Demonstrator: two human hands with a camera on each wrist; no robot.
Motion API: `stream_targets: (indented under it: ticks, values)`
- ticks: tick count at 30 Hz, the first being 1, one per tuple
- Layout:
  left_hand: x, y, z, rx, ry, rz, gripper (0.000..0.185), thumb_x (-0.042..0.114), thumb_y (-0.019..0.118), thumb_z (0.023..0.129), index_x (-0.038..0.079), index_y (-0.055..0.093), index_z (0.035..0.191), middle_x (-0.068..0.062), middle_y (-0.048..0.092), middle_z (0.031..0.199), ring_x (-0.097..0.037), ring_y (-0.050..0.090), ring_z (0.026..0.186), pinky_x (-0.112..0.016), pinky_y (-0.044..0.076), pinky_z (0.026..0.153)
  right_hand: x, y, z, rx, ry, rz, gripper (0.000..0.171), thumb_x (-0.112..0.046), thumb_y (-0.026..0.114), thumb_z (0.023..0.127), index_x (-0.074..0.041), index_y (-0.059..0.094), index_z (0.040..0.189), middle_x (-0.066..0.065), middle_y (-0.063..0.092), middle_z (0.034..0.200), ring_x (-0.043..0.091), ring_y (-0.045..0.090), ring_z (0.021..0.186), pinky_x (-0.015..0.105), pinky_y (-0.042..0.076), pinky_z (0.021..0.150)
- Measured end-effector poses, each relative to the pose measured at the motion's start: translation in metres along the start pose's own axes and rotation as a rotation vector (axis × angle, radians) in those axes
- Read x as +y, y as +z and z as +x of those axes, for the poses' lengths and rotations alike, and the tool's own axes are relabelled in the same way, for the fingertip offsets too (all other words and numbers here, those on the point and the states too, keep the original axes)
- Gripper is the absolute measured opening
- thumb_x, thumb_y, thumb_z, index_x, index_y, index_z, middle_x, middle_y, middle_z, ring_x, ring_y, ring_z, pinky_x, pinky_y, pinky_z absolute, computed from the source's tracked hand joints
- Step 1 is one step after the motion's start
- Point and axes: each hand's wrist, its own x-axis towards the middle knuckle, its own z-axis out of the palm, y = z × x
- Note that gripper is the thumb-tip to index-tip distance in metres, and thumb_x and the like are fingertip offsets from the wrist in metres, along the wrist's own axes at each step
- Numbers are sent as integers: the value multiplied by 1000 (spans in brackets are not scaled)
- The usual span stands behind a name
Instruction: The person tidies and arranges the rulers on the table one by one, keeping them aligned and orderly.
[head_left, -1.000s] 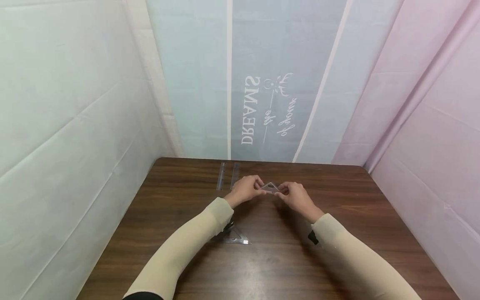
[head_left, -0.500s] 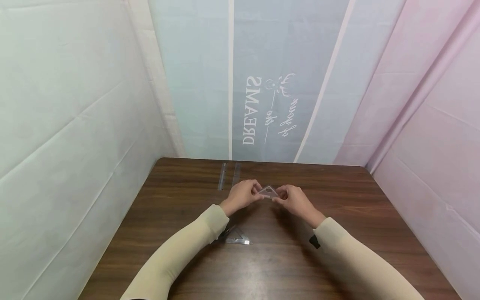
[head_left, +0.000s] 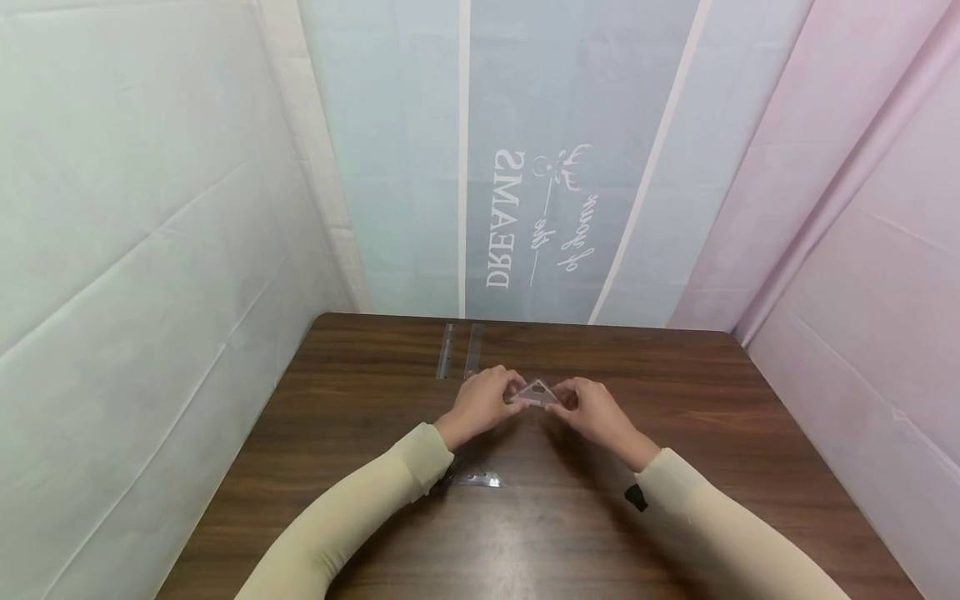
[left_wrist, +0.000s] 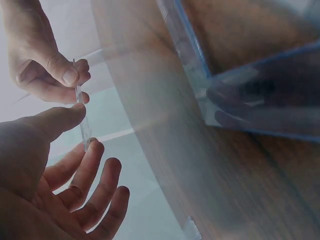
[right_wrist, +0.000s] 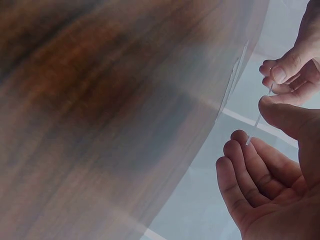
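Note:
Between my two hands a small clear set square is held up over the table, its right-angled corner pointing away from me. My left hand pinches its left corner between thumb and fingers. At the opposite corner, my right hand pinches it the same way. Both wrist views show the set square edge-on as a thin strip. A second clear set square lies on the table beneath my left forearm, which partly hides it; it looms large in the left wrist view.
Two clear rulers lie side by side near the table's far edge: the left ruler and the right ruler, whose near end is by my left hand. Cloth walls enclose the brown wooden table at the back and sides.
Both hands have drawn the held set square slightly toward me, still pinching its two corners. My left forearm now covers more of the set square on the table.

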Motion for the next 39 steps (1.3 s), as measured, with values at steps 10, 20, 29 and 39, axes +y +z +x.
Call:
stream_targets:
  ticks: [10, 20, 29, 39]
  values:
    - [7, 5, -14, 11, 54, 89, 34, 46, 86, 92, 22, 80, 115, 10, 72, 97, -8, 60, 84, -27, 48, 72, -2, 2, -18, -1, -22, -5, 23, -17, 86, 93, -4, 79, 111, 0, 71, 93, 11, 61, 78, 29, 54, 69]
    - [13, 6, -28, 13, 116, 157, 37, 49, 87, 90, 21, 80, 113, 12, 72, 93, -7, 59, 81, -25, 46, 71, -6, 5, -32, -22, 3, 18, 24, -12, 87, 91, -3, 78, 111, -1, 70, 91, 10, 62, 78, 27, 54, 67]
    - [19, 9, -42, 8, 129, 190, 34, 46, 89, 88, 20, 80, 109, 13, 70, 89, -8, 59, 78, -28, 46, 72, -8, 12, -44, -36, -12, 2, 22, -14, 89, 90, -6, 78, 108, -4, 70, 90, 8, 62, 78, 26, 54, 68]
    - [30, 14, -56, -55, 141, 265, 38, 51, 87, 88, 22, 80, 112, 14, 70, 88, -8, 59, 79, -27, 48, 73, -9, 13, -61, -78, -74, -17, 21, -13, 90, 89, -5, 77, 102, -4, 69, 86, 6, 63, 74, 25, 53, 65]
